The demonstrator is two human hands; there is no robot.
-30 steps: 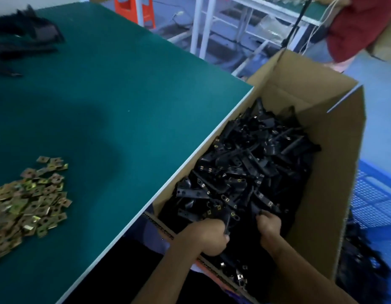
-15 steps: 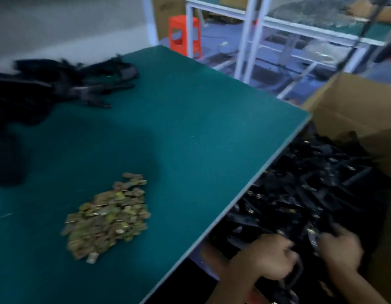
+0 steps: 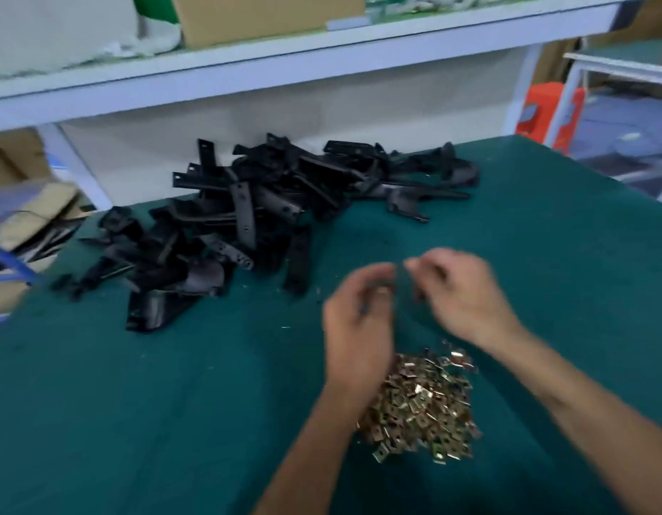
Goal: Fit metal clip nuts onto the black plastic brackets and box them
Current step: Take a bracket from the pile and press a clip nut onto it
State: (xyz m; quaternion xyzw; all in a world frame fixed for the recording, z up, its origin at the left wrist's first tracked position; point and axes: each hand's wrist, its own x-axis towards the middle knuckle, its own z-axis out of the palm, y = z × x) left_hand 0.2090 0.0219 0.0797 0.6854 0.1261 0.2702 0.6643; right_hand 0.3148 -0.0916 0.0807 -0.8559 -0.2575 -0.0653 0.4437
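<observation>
Left hand and right hand hover together, blurred; whether either grips anything cannot be told. Clip nuts lie heaped just beneath the wrists: judged light, stiff, sharp-edged, best pinched by the flat sides. Black brackets are piled beyond the left hand: rigid, graspable mid-strip.

Both hands, left and right, blurred above clip nuts, near brackets on green table.
</observation>
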